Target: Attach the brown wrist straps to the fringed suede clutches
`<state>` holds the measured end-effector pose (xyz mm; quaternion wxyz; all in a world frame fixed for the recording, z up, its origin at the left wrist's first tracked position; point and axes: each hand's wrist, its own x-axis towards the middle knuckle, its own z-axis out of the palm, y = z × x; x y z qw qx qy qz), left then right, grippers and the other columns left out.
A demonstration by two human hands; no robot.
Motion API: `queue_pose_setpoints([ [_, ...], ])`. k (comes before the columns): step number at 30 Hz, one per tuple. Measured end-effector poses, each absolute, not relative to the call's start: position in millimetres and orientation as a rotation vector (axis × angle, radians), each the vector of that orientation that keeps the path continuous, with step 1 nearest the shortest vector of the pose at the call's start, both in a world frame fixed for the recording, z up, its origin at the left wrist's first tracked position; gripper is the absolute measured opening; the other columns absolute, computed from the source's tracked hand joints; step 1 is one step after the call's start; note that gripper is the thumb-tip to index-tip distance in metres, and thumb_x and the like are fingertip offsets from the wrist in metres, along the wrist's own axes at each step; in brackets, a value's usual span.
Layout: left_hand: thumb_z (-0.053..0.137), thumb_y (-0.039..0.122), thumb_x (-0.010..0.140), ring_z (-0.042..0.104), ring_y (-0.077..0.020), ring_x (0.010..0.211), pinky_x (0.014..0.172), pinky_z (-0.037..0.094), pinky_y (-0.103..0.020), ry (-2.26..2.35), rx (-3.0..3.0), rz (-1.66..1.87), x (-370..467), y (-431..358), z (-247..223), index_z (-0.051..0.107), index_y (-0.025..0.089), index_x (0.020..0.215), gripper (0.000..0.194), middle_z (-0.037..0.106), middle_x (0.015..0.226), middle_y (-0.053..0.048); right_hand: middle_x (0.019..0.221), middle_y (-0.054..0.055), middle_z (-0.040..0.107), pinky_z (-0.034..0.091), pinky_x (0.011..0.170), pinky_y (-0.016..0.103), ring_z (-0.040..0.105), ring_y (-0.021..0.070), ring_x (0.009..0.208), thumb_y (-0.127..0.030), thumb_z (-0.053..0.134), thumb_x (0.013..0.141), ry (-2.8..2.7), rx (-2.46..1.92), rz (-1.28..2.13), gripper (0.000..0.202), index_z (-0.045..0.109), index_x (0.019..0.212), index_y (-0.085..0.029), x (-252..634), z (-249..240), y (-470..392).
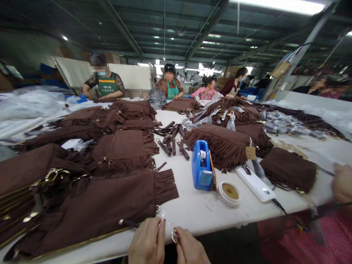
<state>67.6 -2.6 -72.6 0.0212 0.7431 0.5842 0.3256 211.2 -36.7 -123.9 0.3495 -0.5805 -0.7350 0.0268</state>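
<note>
Low at the table's front edge, my left hand (147,240) is closed in a pinch beside the corner of a brown fringed bag (110,212); what its fingers hold is hidden. Just to its right, my right hand (189,245) is closed with a small gold ring (174,236) between thumb and finger. A dark strap with a metal end (128,222) lies on the bag and runs toward my left hand. Another small ring (157,208) shows at the bag's edge, above my left hand.
Ahead are a blue tape dispenser (202,165), a round tub (229,193), a white device with a cord (255,183) and loose brown straps (173,137). Brown fringed bags (220,143) lie on both sides. Another person's hand (342,183) is at right; several people work across the table.
</note>
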Motion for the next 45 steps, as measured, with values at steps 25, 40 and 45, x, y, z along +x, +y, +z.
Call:
queue_pose_setpoints([
  [25,0.038,0.023,0.087,0.055,-0.0126,0.061,0.059,0.043,-0.024,1.741,2.554,1.219,45,44,-65,0.058,0.021,0.069,0.027,0.061,0.064,0.001,0.092,0.012,0.060,0.046,0.067,0.032,0.060,0.0231,0.082,-0.009,0.039,0.079,-2.421,-1.554,0.442,0.021,0.050,0.097,-0.011,173,-42,66],
  [40,0.038,0.028,0.087,0.056,-0.0134,0.061,0.058,0.045,-0.024,1.740,2.390,1.236,44,43,-71,0.053,0.021,0.070,0.024,0.058,0.064,0.001,0.088,0.012,0.061,0.044,0.064,0.031,0.059,0.0218,0.077,-0.013,0.037,0.082,-2.571,-1.375,0.414,0.018,0.050,0.095,-0.011,181,-42,68],
  [45,0.040,0.025,0.086,0.056,-0.0138,0.063,0.059,0.046,-0.025,1.702,2.458,1.132,44,46,-69,0.051,0.020,0.071,0.019,0.058,0.066,0.000,0.091,0.011,0.062,0.047,0.070,0.032,0.060,0.0215,0.081,-0.011,0.038,0.080,-2.569,-1.303,0.444,0.027,0.052,0.103,-0.010,200,-49,60],
])
